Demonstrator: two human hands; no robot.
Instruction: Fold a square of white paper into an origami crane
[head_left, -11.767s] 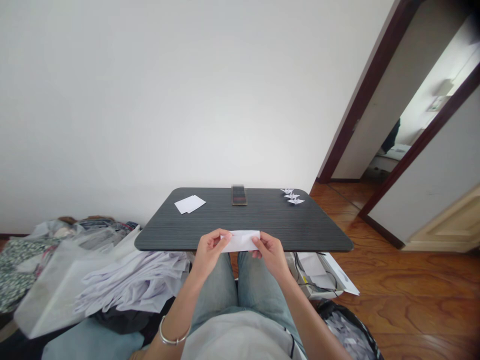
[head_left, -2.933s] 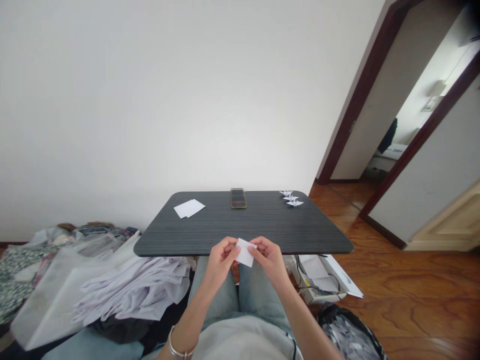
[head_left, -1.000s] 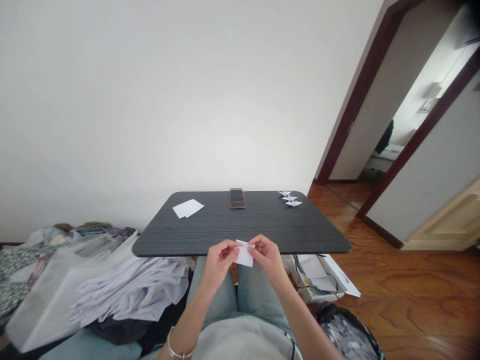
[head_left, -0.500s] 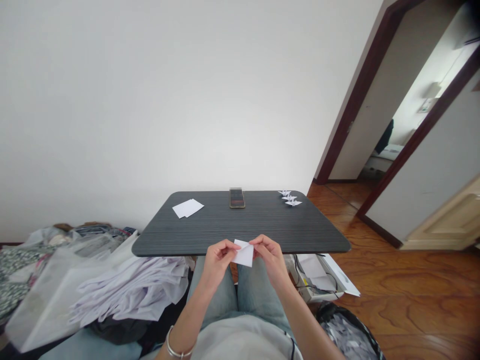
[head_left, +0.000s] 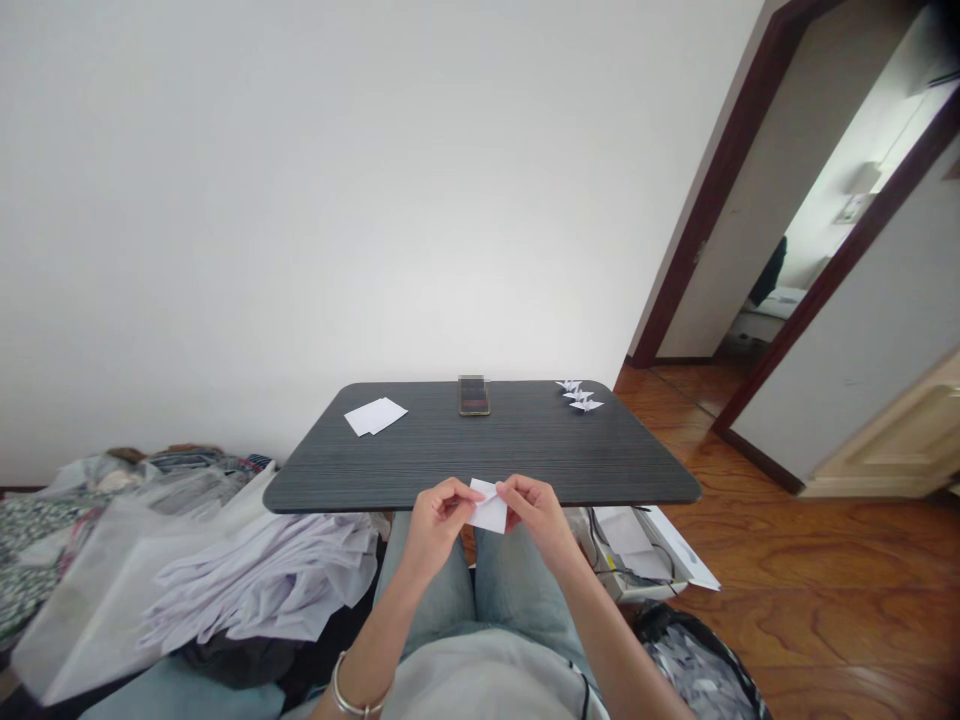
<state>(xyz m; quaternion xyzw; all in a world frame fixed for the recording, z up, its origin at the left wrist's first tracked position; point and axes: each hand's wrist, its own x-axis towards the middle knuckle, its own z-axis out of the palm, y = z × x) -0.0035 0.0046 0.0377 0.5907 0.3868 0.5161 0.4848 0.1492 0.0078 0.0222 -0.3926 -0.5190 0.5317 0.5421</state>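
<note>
A small folded sheet of white paper (head_left: 490, 514) is pinched between both hands at the near edge of the dark table (head_left: 480, 455). My left hand (head_left: 437, 522) grips its left side between thumb and fingers. At the upper right corner, my right hand (head_left: 537, 515) closes on it with thumb and forefinger. A crease runs across the paper's top part. On the table's far right stand several folded paper cranes (head_left: 585, 405). Loose white paper sheets (head_left: 375, 415) lie at the far left.
A phone (head_left: 474, 396) rests at the table's back middle, near the wall. White cloth (head_left: 270, 575) and clothes are piled on the left. Below right are a white box (head_left: 637, 560) with cables and a black bag (head_left: 697, 665) of paper scraps.
My right thumb and fingers have shifted slightly down and left over the paper's top edge. The left hand is nearly still, and the paper's top part looks more folded over.
</note>
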